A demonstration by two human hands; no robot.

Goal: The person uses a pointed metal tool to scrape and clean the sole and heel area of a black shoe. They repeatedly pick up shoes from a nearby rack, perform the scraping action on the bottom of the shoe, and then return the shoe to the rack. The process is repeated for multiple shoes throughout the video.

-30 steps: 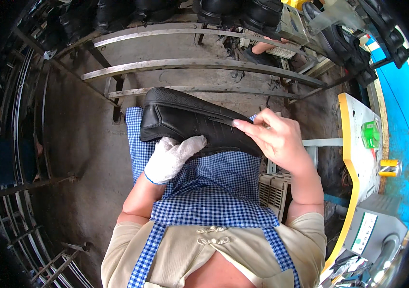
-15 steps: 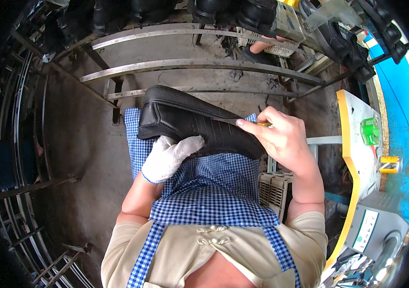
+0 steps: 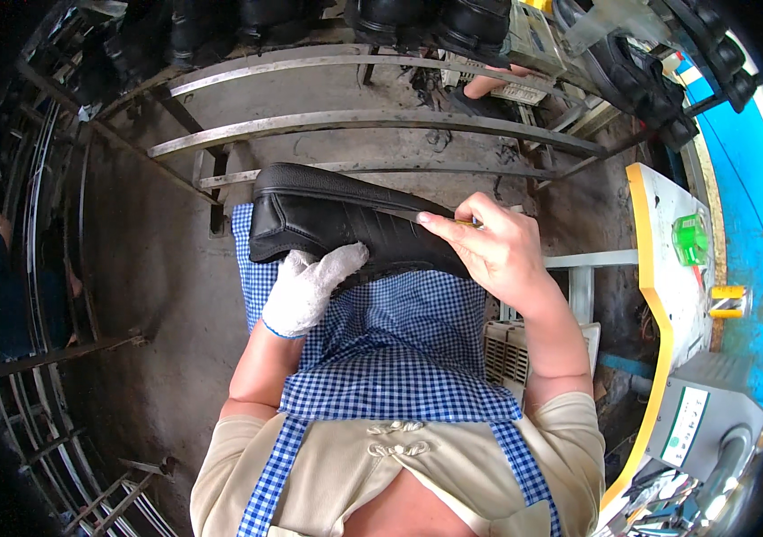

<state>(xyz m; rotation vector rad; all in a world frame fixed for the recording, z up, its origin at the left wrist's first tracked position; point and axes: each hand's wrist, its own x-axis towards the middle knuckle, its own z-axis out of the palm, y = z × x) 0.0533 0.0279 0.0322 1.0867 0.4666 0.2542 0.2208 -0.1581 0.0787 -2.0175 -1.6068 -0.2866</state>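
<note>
A black leather shoe point(image 3: 310, 219) lies tilted across my lap, over the blue checked apron point(image 3: 381, 349). My left hand point(image 3: 301, 291), in a white knitted glove, grips its lower edge, thumb pressed on the side and the other fingers mostly hidden beneath. In my bare right hand point(image 3: 499, 251) is a slim metal tool point(image 3: 399, 213) with a yellowish part showing between the fingers. Its thin shaft lies along the shoe's side, close to the upper seam; whether it is a knife I cannot tell. The right hand covers the shoe's right end.
A metal rack point(image 3: 372, 121) stands ahead, with several black shoes point(image 3: 381, 22) along its top. At right is a yellow-edged white table point(image 3: 668, 242) with a green tape roll point(image 3: 690, 240) and a grey machine point(image 3: 708, 407). A plastic crate point(image 3: 508, 353) sits beside my lap. Another person's hand point(image 3: 489, 85) shows beyond the rack.
The shoe has shifted slightly left, along with my gloved hand. My right hand has moved left and a little up, carrying the tool along the shoe's side.
</note>
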